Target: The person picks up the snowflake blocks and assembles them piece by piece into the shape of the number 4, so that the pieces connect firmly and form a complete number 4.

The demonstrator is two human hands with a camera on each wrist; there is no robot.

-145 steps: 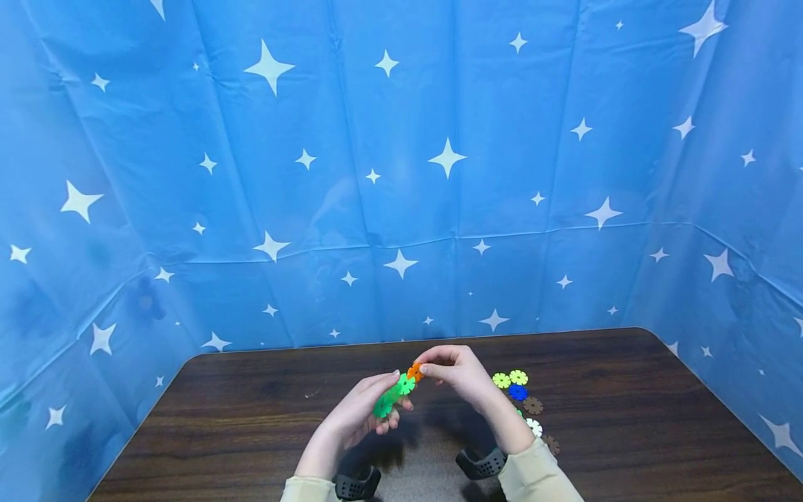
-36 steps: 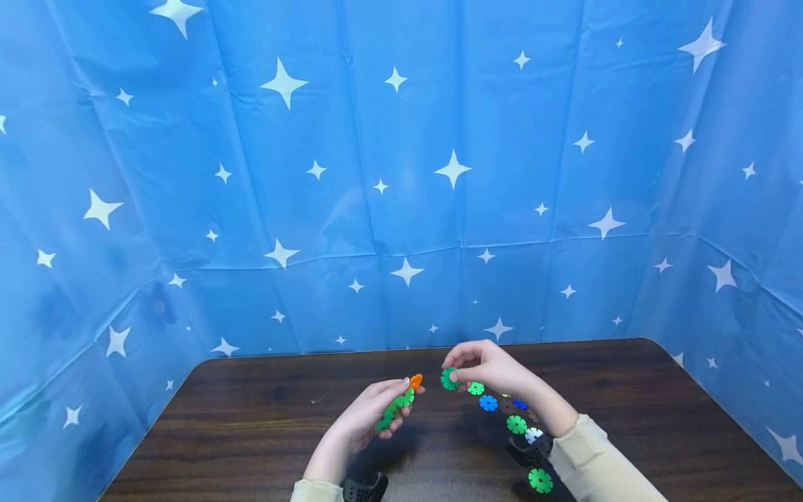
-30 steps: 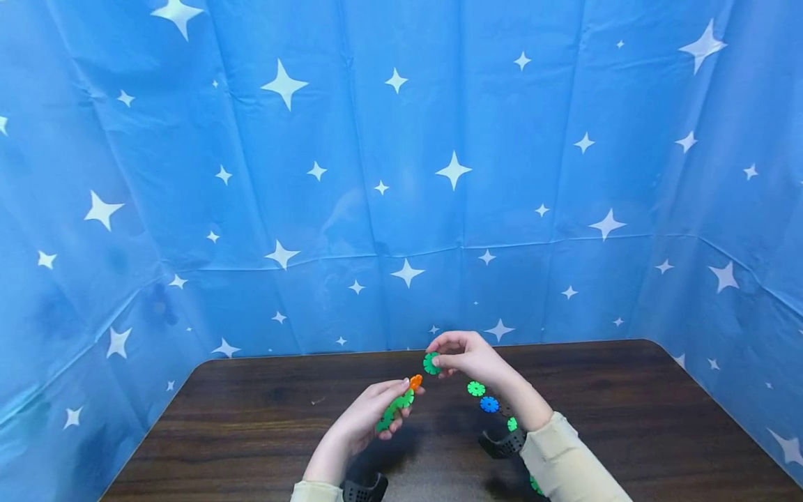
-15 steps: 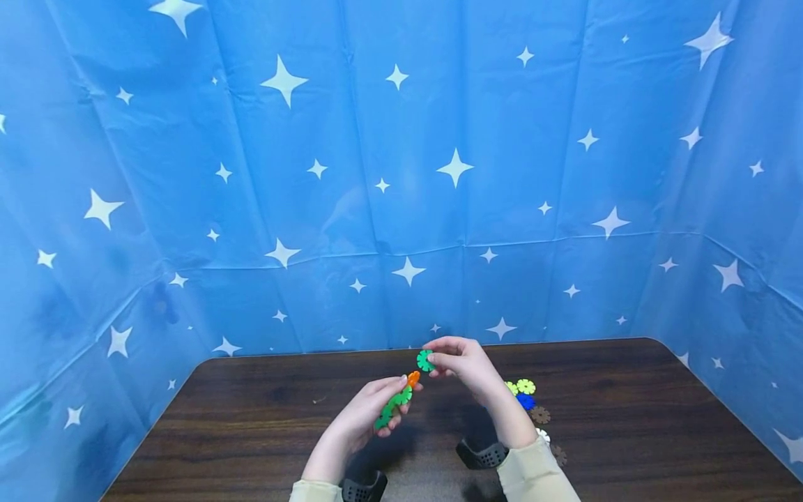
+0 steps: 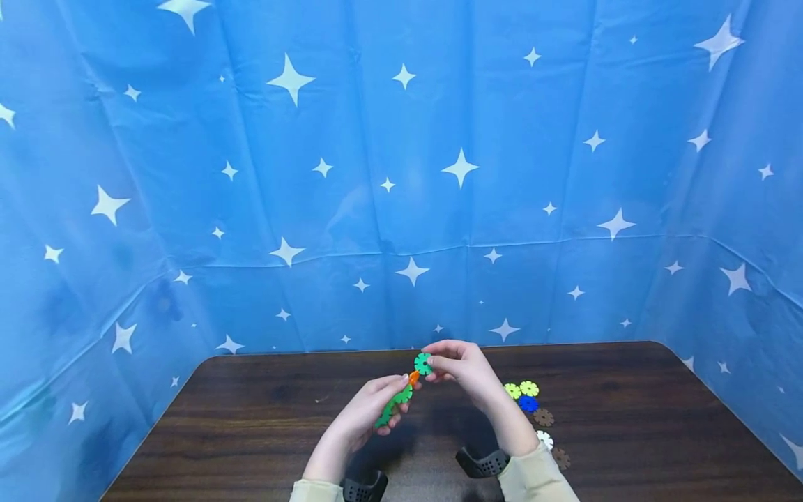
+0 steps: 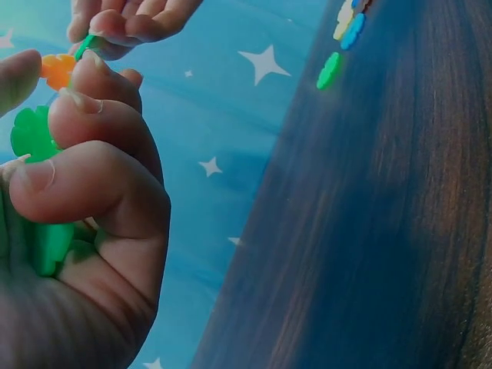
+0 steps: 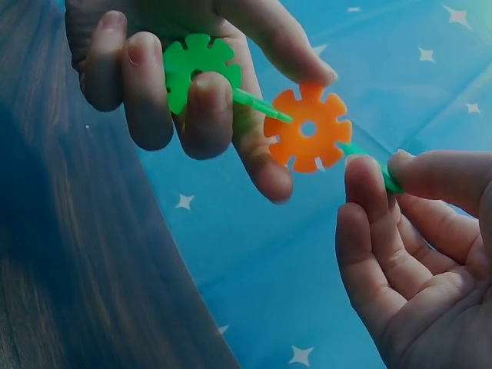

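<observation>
My left hand (image 5: 364, 411) holds a short chain of green interlocking plastic discs (image 7: 181, 68), its fingers curled round them. At the chain's upper end an orange disc (image 7: 327, 142) stands turned across the green ones, pinched between thumb and index finger. My right hand (image 5: 464, 366) pinches one more green disc (image 5: 421, 363) between thumb and fingers. In the right wrist view this disc is nearly edge-on, and its edge meets the slotted rim of the orange disc. Fingers of the left hand hide part of the chain.
On the brown wooden table (image 5: 282, 418), right of my right forearm, lie loose discs: yellow (image 5: 529, 388), blue (image 5: 528, 404), brown (image 5: 543, 417) and white (image 5: 545, 439). A loose green disc (image 6: 329, 71) shows in the left wrist view. A blue star-patterned curtain (image 5: 401, 209) hangs behind the table.
Earlier my right hand was at the orange disc; later it held a green disc farther right. It has since moved left, bringing that disc to the orange one. The left hand stayed nearly still.
</observation>
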